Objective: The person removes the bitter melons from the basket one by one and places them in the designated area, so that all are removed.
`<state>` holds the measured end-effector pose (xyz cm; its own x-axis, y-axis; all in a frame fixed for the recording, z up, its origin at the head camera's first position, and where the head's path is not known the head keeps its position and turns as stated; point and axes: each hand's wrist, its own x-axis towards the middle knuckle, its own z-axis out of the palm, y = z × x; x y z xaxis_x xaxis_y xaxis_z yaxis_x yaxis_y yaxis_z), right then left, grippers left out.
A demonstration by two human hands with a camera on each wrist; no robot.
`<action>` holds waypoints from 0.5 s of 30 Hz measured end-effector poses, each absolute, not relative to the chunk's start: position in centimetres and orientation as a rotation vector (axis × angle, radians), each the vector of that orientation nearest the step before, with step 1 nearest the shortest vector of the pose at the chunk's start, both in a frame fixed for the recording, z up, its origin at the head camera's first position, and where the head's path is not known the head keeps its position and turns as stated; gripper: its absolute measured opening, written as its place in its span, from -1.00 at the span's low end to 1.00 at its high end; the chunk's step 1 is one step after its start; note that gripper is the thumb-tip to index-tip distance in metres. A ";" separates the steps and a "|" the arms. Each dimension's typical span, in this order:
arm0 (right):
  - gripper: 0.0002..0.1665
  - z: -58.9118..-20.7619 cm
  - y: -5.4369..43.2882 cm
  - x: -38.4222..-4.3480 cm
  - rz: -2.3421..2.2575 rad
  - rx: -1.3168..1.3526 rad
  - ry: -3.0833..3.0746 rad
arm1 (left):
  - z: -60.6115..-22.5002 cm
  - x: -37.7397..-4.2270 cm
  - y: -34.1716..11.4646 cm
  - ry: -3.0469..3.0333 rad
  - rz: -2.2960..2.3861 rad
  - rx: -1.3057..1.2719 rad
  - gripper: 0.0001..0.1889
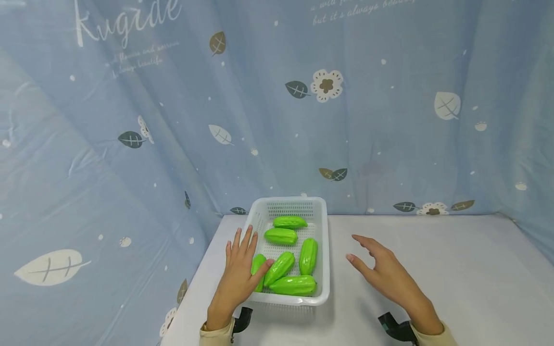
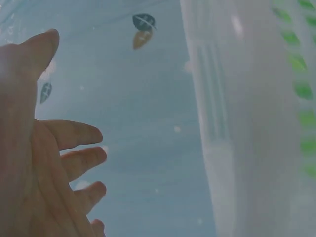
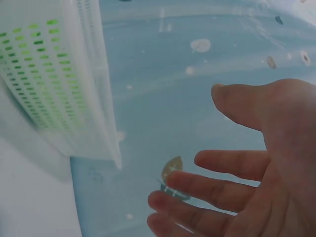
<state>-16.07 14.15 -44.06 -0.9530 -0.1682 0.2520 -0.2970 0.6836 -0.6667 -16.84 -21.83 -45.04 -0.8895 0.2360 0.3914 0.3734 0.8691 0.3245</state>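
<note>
A white plastic basket [image 1: 323, 250] with slotted walls stands on the table, and several shiny green ridged vegetables [image 1: 308, 256], looking like bitter melons, lie inside. My left hand [image 1: 238, 276] hovers at the basket's left side, fingers spread, partly covering one vegetable in the head view. In the left wrist view the left hand [image 2: 54, 163] holds nothing and is apart from the basket wall [image 2: 217, 163]. To the right of the basket my right hand [image 1: 389, 274] is held over the table, thumb apart from the fingers. Nothing lies in the right hand [image 3: 247, 182] in its wrist view.
A white-covered table [image 1: 450, 259] extends right of the basket. Behind it and along the left hangs a blue curtain [image 1: 381, 134] printed with leaves and flowers. Dark wrist mounts [image 1: 396, 327] sit near both cuffs.
</note>
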 end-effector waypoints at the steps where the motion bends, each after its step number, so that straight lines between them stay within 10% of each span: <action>1: -0.26 -43.9 14.0 -16.1 1.136 0.387 -2.715 | -45.1 -16.9 -22.2 -2.700 -0.559 -0.455 -0.12; 15: -0.31 -42.2 12.1 -17.2 1.208 0.497 -2.667 | -47.8 -16.7 -26.3 -2.778 -0.487 -0.425 -0.14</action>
